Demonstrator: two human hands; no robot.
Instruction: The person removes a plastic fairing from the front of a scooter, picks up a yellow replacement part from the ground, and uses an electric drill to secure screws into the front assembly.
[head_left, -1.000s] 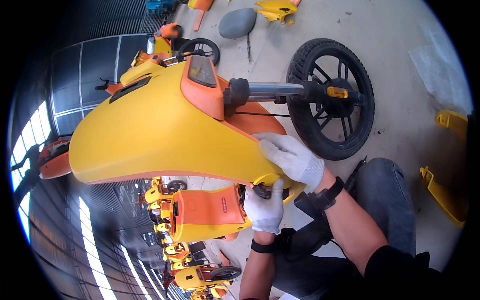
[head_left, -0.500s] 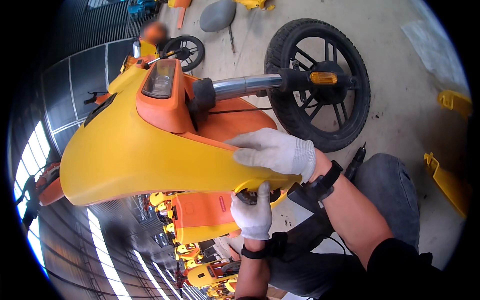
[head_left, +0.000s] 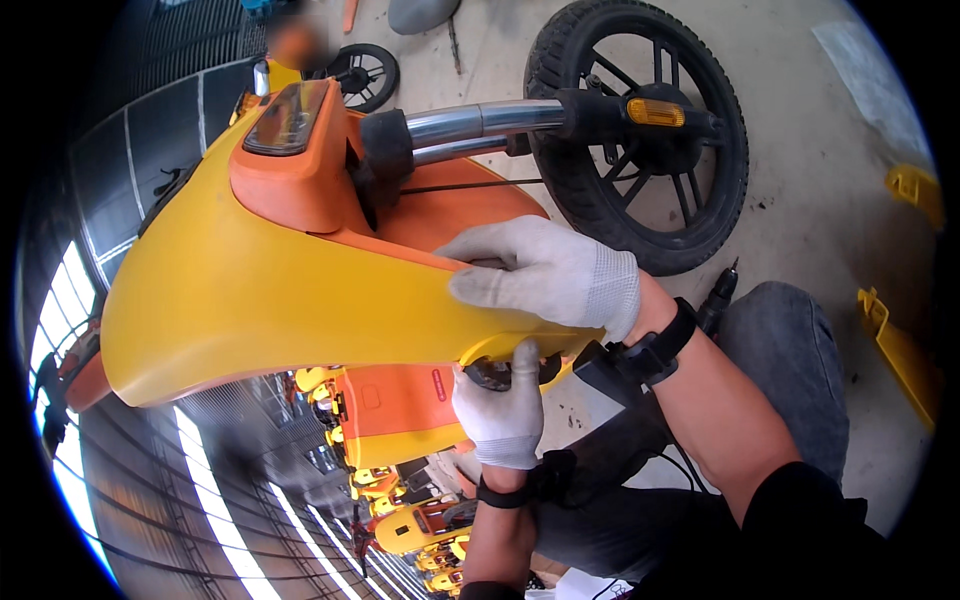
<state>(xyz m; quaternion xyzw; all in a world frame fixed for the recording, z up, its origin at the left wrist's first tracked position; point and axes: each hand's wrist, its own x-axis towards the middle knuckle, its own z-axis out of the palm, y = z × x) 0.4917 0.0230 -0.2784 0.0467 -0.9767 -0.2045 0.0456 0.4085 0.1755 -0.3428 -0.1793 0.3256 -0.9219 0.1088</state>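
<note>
A scooter lies tipped in front of me, with a large yellow body panel (head_left: 290, 295) facing up beside orange bodywork (head_left: 280, 185). My right hand (head_left: 560, 270), in a white knit glove, grips the panel's upper edge near its narrow end. Its thumb presses the yellow face while the fingers reach over onto the orange part. Below, my gloved left hand (head_left: 500, 415) clasps the panel's lower edge, thumb up, beside a cutout with a dark part (head_left: 490, 373) in it. The left fingertips are hidden behind the edge.
The front wheel (head_left: 650, 140) and chrome fork (head_left: 480, 120) extend to the right. A black power screwdriver (head_left: 718, 295) lies by my knee (head_left: 785, 370). Loose yellow panels (head_left: 895, 350) rest on the floor at right. Several more scooters (head_left: 410, 530) stand at lower left.
The scooter sits slightly higher and further left in view. Both hands keep their hold on the yellow panel; their grip looks nearly the same.
</note>
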